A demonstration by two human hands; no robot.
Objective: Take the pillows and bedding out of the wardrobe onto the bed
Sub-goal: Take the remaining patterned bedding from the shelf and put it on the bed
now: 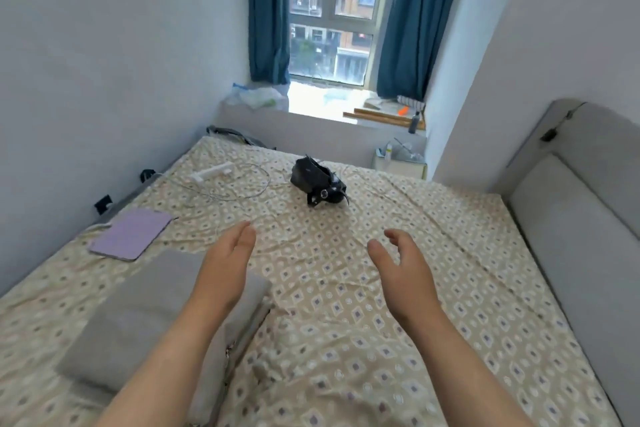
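Note:
A folded grey piece of bedding [138, 319] lies on the bed [363, 288], at the lower left, on the beige patterned sheet. My left hand [225, 263] hovers just above its right edge, fingers straight and together, holding nothing. My right hand [401, 270] is raised over the middle of the bed with its fingers spread and slightly curled, also holding nothing. No wardrobe and no pillow are in view.
A lilac tablet case [131, 234] lies at the bed's left, a white charger with cable [214, 173] behind it, and a black bag [317, 184] mid-bed. A grey padded headboard [581, 218] runs along the right. The window sill [363, 107] holds clutter.

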